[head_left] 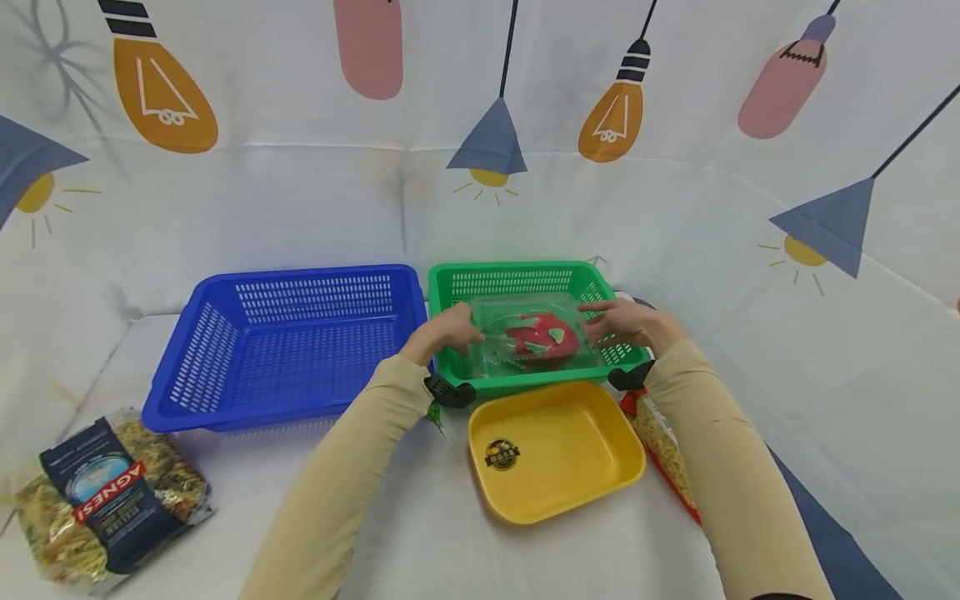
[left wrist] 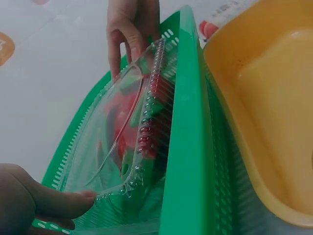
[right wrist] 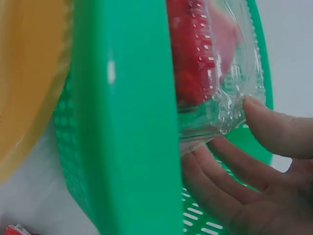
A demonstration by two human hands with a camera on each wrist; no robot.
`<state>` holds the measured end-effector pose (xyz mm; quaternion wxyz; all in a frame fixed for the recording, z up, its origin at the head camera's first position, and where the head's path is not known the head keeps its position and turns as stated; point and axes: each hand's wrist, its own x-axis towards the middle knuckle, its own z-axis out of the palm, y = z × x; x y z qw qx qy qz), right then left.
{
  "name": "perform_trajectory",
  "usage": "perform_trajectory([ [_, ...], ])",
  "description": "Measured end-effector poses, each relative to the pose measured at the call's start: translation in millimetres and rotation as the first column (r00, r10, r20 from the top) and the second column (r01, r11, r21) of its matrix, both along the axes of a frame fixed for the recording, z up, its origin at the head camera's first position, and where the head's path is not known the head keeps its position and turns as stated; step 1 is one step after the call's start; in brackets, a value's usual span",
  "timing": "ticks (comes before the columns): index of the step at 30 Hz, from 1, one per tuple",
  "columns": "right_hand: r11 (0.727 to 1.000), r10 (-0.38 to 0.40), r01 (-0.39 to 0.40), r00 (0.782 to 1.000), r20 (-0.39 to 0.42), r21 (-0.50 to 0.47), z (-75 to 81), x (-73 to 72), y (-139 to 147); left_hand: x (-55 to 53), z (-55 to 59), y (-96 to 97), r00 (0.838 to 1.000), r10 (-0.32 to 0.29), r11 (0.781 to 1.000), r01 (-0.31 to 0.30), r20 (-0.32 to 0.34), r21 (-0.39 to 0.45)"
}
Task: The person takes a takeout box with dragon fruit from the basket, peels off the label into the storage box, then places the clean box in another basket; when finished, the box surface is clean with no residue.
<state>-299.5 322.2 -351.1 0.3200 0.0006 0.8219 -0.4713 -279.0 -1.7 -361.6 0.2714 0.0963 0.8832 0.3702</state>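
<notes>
A clear plastic clamshell box (head_left: 495,354) with a red and green dragon fruit (head_left: 547,337) inside sits within the green basket (head_left: 517,389). My left hand (head_left: 448,329) holds the box's left end, thumb on the lid corner in the left wrist view. At the opposite end, my right hand (head_left: 624,322) grips the box. In the right wrist view its thumb (right wrist: 274,127) presses the lid's edge while the fingers reach beneath. The basket wall hides part of the box's underside.
Left of the green basket stands a blue basket (head_left: 315,367). A yellow tray (head_left: 555,458) lies in front. An Agnesi pasta bag (head_left: 112,500) rests at far left. Partly behind my right forearm is a red-edged packet (head_left: 660,442). A small green item (head_left: 435,412) shows by my left wrist.
</notes>
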Motion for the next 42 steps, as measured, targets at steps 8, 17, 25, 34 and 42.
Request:
perform_trajectory([
  [8,0.996,-0.017,0.024,0.997,-0.077,0.083,-3.6,-3.6,-8,-5.8,-4.4,7.2,1.000,0.019,0.998,-0.021,-0.020,-0.060],
  [17,0.994,-0.003,0.013,0.995,-0.097,0.108,-7.4,-4.4,-10,-6.6,-5.9,7.8,1.000,0.021,0.999,-0.022,-0.020,-0.042],
  [25,0.991,0.043,-0.031,0.995,-0.089,0.132,-4.4,-3.2,-10,-4.0,-8.4,6.9,0.997,0.059,0.998,-0.059,-0.046,-0.002],
  [34,0.992,0.074,-0.063,0.993,-0.092,0.112,-3.9,3.0,-6,-0.2,-7.6,3.9,0.995,0.095,0.989,-0.090,-0.040,0.114],
  [42,0.997,0.036,-0.024,0.989,-0.145,0.080,-10.9,8.9,-5,5.8,-10.5,3.3,0.992,0.124,0.985,-0.119,-0.035,0.127],
])
